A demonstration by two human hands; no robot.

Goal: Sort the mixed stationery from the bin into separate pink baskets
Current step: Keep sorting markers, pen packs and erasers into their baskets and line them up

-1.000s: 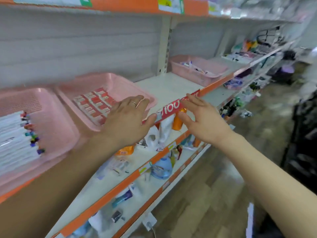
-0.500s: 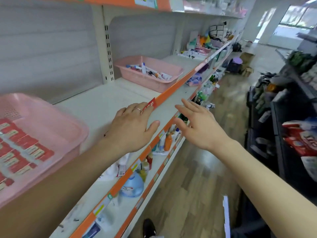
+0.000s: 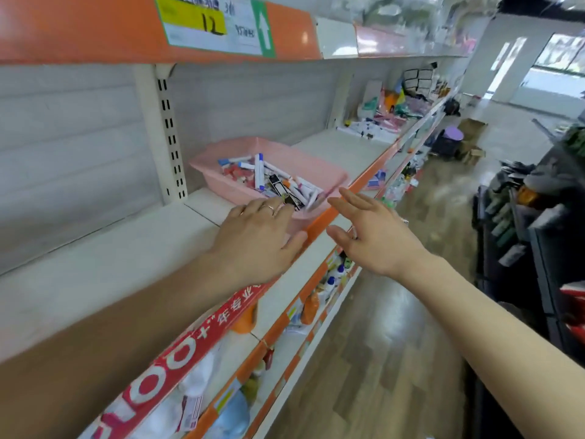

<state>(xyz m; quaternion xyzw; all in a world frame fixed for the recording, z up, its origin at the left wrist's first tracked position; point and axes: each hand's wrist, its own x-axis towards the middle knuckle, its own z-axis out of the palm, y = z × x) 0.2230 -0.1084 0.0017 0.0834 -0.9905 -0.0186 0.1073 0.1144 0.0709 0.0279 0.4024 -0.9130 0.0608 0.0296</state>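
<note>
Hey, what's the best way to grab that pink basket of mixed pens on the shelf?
Probably by its flared rim, from the aisle side: left hand on the near wall, right hand on the wall along the shelf edge. The pink basket is wide, shallow and loosely filled, so a level two-handed hold suits it.

Above you, the orange edge strip (image 3: pixel 79 30) of the top shelf carries a white and yellow price label (image 3: pixel 202 23). You can read a handwritten "12" on its yellow part; the smaller print beside it is too blurred to read. At the label's right end stands a white up arrow (image 3: pixel 265 26) on green. Lower and nearer to you, a red banner (image 3: pixel 190 346) along the shelf edge reads "00+" and "年专业" in white.
</note>
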